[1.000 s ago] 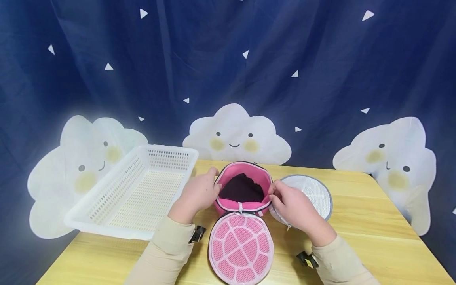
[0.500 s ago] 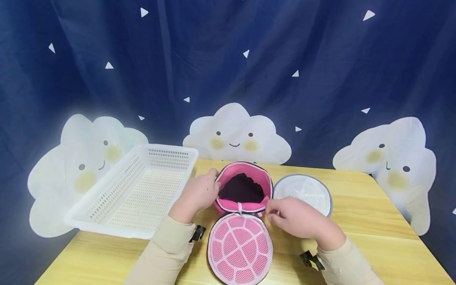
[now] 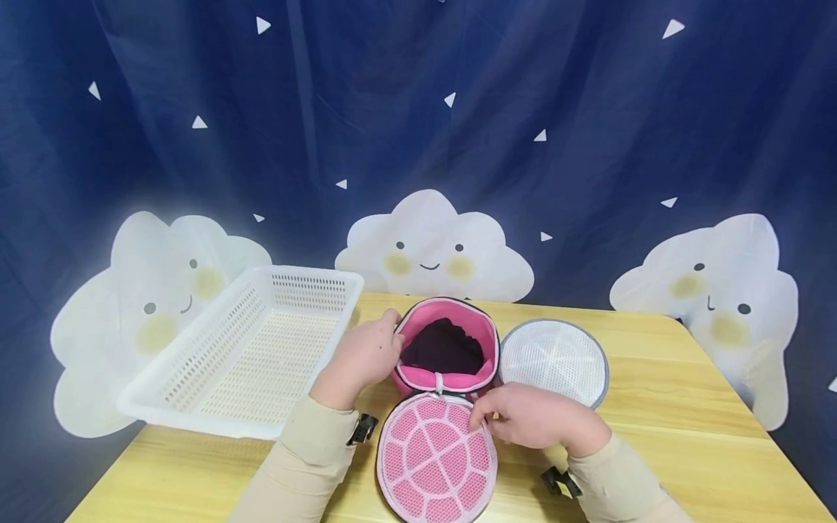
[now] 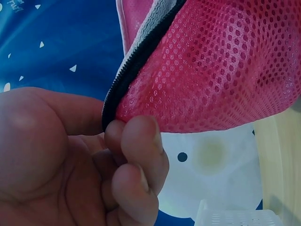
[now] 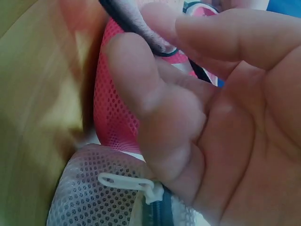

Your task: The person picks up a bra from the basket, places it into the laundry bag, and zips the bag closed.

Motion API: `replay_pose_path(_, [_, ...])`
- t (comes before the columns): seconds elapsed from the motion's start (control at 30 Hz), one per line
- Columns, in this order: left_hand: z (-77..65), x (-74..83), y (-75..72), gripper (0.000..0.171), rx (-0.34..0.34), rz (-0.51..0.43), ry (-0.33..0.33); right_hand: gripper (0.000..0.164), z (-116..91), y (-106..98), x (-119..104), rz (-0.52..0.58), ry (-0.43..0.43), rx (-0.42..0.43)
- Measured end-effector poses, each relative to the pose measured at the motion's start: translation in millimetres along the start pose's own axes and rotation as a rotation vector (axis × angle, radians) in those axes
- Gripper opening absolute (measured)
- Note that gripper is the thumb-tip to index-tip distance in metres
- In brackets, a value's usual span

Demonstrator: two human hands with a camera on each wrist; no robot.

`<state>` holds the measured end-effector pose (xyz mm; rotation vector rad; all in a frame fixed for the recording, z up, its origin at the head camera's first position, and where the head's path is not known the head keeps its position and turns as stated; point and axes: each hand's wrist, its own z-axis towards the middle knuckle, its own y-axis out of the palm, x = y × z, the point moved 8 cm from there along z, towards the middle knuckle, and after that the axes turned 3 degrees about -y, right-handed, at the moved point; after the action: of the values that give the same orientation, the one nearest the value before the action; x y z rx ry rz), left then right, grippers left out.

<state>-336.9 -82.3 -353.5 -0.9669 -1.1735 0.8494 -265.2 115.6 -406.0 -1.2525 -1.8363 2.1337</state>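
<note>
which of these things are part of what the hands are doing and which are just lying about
Part of the job:
pink mesh bag, rim held by the left hand
its round lid, edge pinched by the right hand
dark contents inside, probably

Apparently just lying about:
white basket
white mesh pouch, held by neither hand

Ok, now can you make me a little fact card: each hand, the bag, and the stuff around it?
Left hand: pinches the round pink mesh bag by its rim
Right hand: holds the edge of the bag's round pink mesh lid
Bag: open, something dark inside
Left of bag: white rectangular plastic basket
Right of bag: round white mesh pouch, grey edge
Underneath: yellow wood-grain table
</note>
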Motion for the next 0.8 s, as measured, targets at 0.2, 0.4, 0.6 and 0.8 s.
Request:
replay_pose_path(0.2, [-0.4, -0.1, 0.1, 0.037, -0.008, 0.000, -0.013, 0.043, 0.5, -5.2, -3.7, -0.064, -0.083, 0.074])
replay_pose_path(0.4, [-0.3, 0.9, -0.5, 0.036, 0.016, 0.028, 0.013, 0.033, 1.9, -17.8, -6.3, -0.101, -0.096, 0.198])
replay_pose_path(0.6, [-0.8, 0.7, -1.2, 0.035, 0.030, 0.017, 0.027, 0.030, 1.5, -26.9, -7.6, -0.100, -0.097, 0.266])
replay_pose_path(0.8, [-1.5, 1.3, -2.3, 0.035, 0.030, -0.002, 0.031, 0.030, -0.6, -34.9, -11.1, -0.088, -0.149, 0.353])
